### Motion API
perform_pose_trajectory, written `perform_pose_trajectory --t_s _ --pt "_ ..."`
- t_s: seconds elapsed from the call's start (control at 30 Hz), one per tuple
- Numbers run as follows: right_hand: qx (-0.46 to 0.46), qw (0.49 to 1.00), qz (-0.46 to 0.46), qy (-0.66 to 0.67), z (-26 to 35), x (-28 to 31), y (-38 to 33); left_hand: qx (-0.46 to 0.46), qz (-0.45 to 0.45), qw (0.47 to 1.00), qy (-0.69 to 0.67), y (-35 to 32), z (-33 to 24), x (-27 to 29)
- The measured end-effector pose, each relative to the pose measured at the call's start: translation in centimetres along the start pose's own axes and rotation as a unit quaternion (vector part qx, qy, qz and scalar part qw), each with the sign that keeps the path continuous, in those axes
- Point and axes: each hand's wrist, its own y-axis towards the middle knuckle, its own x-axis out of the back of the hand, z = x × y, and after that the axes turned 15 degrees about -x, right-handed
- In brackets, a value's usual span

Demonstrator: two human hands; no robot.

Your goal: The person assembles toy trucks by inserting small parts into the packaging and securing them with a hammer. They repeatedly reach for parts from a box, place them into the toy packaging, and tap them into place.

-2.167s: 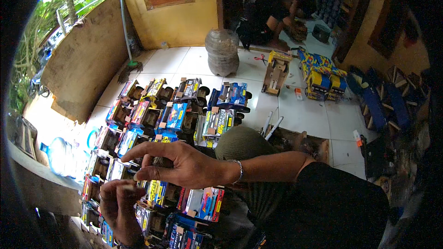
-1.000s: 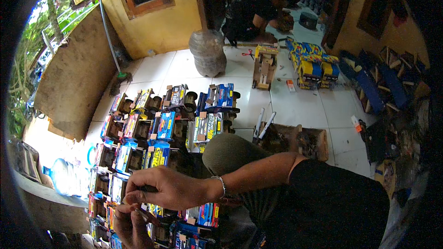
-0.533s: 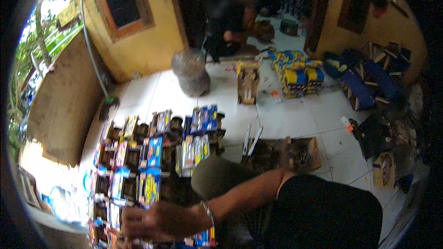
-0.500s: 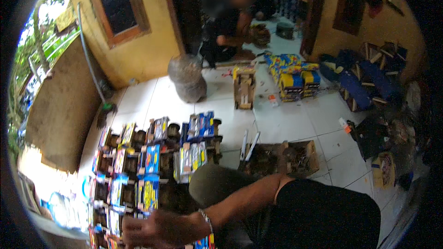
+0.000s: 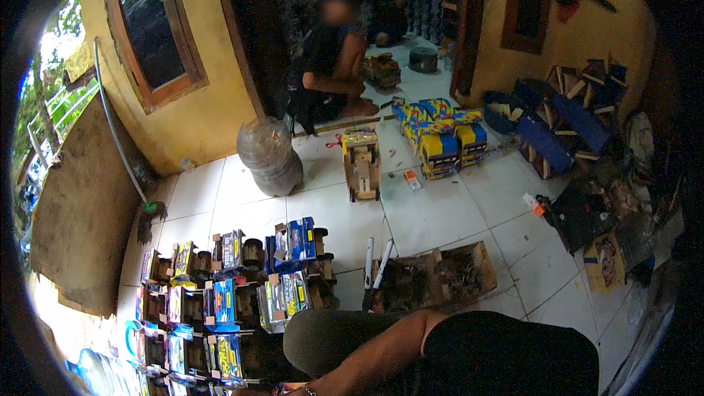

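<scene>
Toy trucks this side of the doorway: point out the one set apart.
The brown wooden truck right of the grey container; the others form rows or a yellow-blue cluster.

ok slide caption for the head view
Rows of brightly printed, wheeled toy trucks on white square floor tiles, an open rectangular brown box beyond the person's bare right forearm.
</scene>
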Motion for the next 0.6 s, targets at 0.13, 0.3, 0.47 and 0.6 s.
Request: perform_pose_trajectory --t_s 0.13,0.3,0.47,0.6 --pt "-0.010 1.000 -0.018 0.024 -0.1 -0.1 0.0 -0.074 0.074 0.994 0.014 0.1 0.6 -0.5" --pt "-0.002 0.998 -0.038 0.040 -0.4 -0.6 0.3 -0.110 0.065 0.987 0.101 0.3 0.7 -1.0" --pt "-0.017 0.996 -0.021 0.086 -0.9 -1.2 0.5 -0.171 0.099 0.975 0.106 -0.1 0.3 -2.0" --pt "-0.024 0.993 -0.035 0.110 -1.0 -1.5 0.6 -0.182 0.118 0.969 0.119 0.0 -0.5 -2.4"
